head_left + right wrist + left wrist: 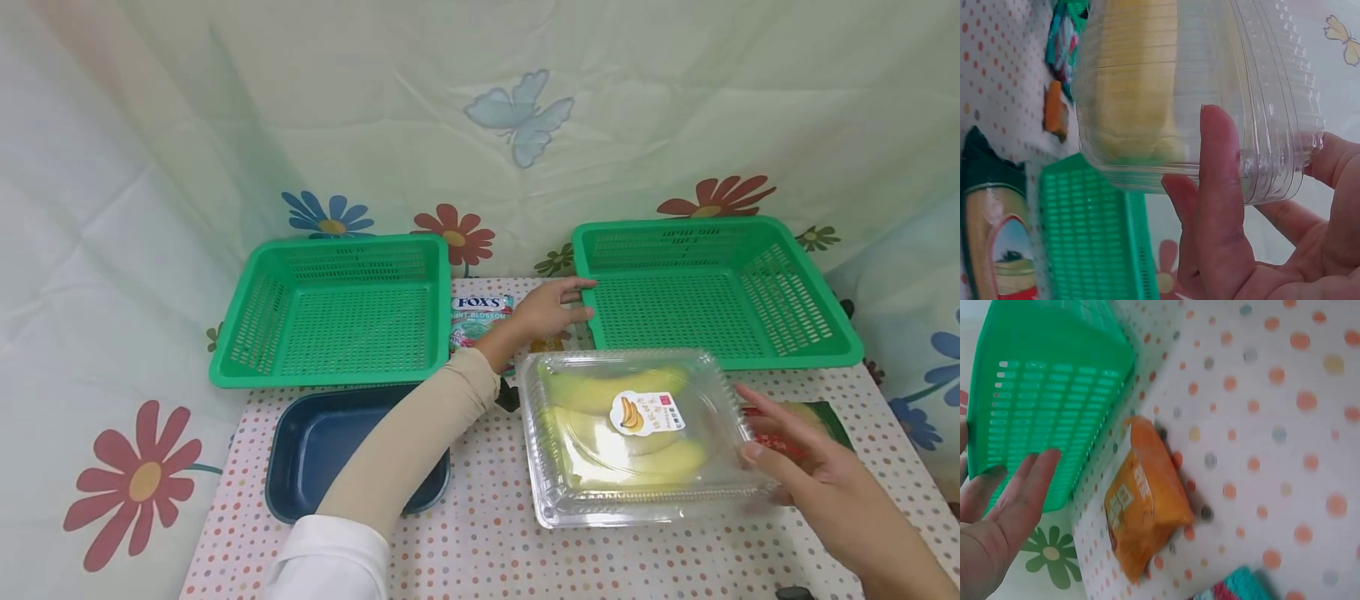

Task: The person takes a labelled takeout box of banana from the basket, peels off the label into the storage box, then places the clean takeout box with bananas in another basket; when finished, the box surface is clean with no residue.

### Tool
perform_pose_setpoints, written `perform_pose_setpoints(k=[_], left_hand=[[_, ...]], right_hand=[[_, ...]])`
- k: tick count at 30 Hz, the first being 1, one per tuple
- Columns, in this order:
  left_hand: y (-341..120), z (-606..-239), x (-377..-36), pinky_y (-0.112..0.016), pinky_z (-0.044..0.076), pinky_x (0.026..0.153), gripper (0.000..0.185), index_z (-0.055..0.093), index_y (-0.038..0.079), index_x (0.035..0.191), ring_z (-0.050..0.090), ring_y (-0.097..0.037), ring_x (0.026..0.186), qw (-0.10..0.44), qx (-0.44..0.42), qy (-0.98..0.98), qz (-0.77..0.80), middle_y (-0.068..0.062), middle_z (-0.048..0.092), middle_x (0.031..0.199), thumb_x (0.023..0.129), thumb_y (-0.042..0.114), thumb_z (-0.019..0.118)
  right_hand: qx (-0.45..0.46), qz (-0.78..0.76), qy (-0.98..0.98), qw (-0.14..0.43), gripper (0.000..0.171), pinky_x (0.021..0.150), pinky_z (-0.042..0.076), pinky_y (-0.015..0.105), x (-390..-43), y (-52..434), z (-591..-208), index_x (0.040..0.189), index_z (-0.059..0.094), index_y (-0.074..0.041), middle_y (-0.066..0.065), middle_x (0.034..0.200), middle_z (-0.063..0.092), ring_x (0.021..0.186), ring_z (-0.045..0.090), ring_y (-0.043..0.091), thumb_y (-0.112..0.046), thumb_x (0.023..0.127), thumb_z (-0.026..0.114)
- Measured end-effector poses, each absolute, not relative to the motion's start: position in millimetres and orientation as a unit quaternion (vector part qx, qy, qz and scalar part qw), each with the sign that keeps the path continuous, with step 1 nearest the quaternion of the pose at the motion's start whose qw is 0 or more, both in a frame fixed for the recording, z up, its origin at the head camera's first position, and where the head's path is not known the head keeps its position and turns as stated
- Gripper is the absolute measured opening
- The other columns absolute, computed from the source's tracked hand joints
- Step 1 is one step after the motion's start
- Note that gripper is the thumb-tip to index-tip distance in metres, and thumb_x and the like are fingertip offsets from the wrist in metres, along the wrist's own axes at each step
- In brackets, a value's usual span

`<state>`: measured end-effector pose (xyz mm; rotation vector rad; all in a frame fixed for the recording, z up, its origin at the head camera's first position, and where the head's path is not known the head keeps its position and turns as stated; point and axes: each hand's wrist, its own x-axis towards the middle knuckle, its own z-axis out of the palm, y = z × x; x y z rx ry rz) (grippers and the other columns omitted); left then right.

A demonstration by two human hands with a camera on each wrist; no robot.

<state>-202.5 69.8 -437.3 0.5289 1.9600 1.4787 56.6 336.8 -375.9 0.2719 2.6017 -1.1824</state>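
My left hand (587, 300) reaches across the table to the left rim of the right green basket (750, 225), fingers straight and holding nothing. In the left wrist view the same hand (1007, 500) lies open beside the basket's wall (1047, 394). An orange packet (1147, 512) lies on the table just below it, also visible under the hand (547, 342). A clear plastic box of bananas (630, 433) sits in front. My right hand (757, 433) is at its right edge, fingers spread, thumb (1219, 187) against the box (1166, 81).
A second green basket (247, 333) stands at the back left, with a dark blue tray (300, 467) in front of it. A FOX'S candy bag (480, 312) lies between the baskets. A green packet (825, 417) lies under my right hand. The cloth is dotted.
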Motion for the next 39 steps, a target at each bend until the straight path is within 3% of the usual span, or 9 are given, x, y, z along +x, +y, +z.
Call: perform_pose_setpoints(k=[8,12,18,27,30,36,39], left_hand=[[67,-430,-207,-0.043,0.058,0.096,0.053,0.049,0.027,0.151,0.042,-0.016,0.148,0.290,0.238,0.783,0.497,-0.004,0.044,0.160,0.101,0.027,0.066],[67,-424,-211,-0.037,0.052,0.106,0.053,0.050,0.028,0.150,0.044,-0.013,0.146,0.283,0.256,0.803,0.458,0.000,0.046,0.159,0.100,0.031,0.067],[65,-418,-219,-0.031,0.042,0.116,0.053,0.049,0.026,0.150,0.043,-0.011,0.146,0.291,0.286,0.817,0.408,0.005,0.045,0.159,0.101,0.033,0.066],[72,-408,-228,-0.030,0.043,0.114,0.051,0.046,0.021,0.150,0.041,-0.015,0.149,0.306,0.323,0.839,0.313,0.003,0.043,0.160,0.103,0.034,0.062],[77,-404,-229,-0.027,0.046,0.107,0.051,0.045,0.021,0.149,0.042,-0.016,0.148,0.307,0.332,0.848,0.276,0.002,0.044,0.159,0.103,0.035,0.061],[83,-397,-229,-0.026,0.048,0.076,0.048,0.045,0.023,0.146,0.047,-0.016,0.143,0.306,0.334,0.863,0.221,-0.001,0.049,0.154,0.103,0.038,0.060],[83,-395,-228,-0.027,0.047,0.073,0.047,0.045,0.023,0.145,0.048,-0.017,0.141,0.308,0.333,0.865,0.213,-0.001,0.050,0.154,0.103,0.037,0.060]], right_hand=[[0.089,-0.441,0.869,0.206,0.071,0.067,0.056,0.036,63,327,-390,0.164,0.009,-0.042,0.023,0.146,0.040,0.099,0.061,-0.007,-0.035,0.108,0.053],[0.083,-0.452,0.858,0.232,0.075,0.069,0.055,0.038,60,323,-396,0.163,0.007,-0.044,0.022,0.147,0.037,0.108,0.065,0.014,-0.036,0.106,0.055],[0.064,-0.469,0.845,0.248,0.079,0.068,0.055,0.040,52,313,-401,0.163,0.008,-0.044,0.027,0.151,0.034,0.119,0.059,0.039,-0.034,0.105,0.059],[0.030,-0.527,0.815,0.238,0.086,0.063,0.058,0.040,37,299,-416,0.164,0.006,-0.041,0.027,0.141,0.032,0.091,0.064,0.019,-0.016,0.102,0.060],[0.027,-0.543,0.804,0.240,0.087,0.062,0.059,0.041,30,295,-422,0.164,0.005,-0.041,0.028,0.138,0.031,0.088,0.064,0.020,-0.013,0.102,0.059],[0.022,-0.555,0.795,0.243,0.091,0.063,0.060,0.042,21,287,-435,0.164,0.006,-0.040,0.027,0.132,0.033,0.089,0.065,0.022,-0.009,0.099,0.061],[0.018,-0.558,0.792,0.247,0.091,0.061,0.059,0.041,18,282,-439,0.164,0.007,-0.042,0.026,0.130,0.032,0.085,0.063,0.022,-0.009,0.098,0.061]])
